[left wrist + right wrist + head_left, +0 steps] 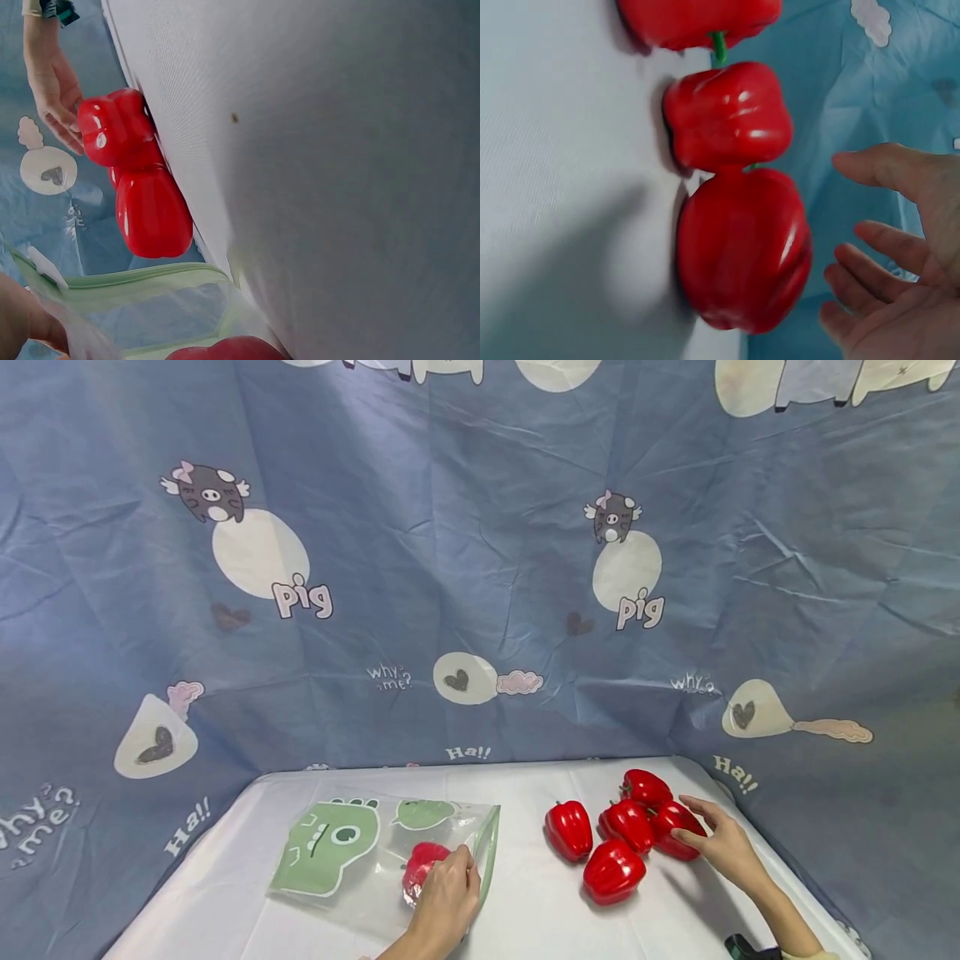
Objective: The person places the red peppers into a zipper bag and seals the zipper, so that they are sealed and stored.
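Note:
My left hand [448, 893] grips the open edge of a clear zip bag [490, 852] with a green cartoon print. One red bell pepper [422, 864] lies inside the bag, partly behind the hand. In the left wrist view, the fingers are at the bag's green zip strip [150, 279]. On the right, my right hand [723, 847] is spread around the near right side of a red bell pepper [678, 839]. The right wrist view shows the thumb and fingers apart, with a gap between them and that pepper [742, 251].
Four more things, several red bell peppers, cluster beside it: one at the back [647, 787], one in the middle [628, 825], one at the left [568, 831] and one in front [615, 872]. A white cloth covers the table [540, 918]. Behind hangs a blue printed curtain [480, 568].

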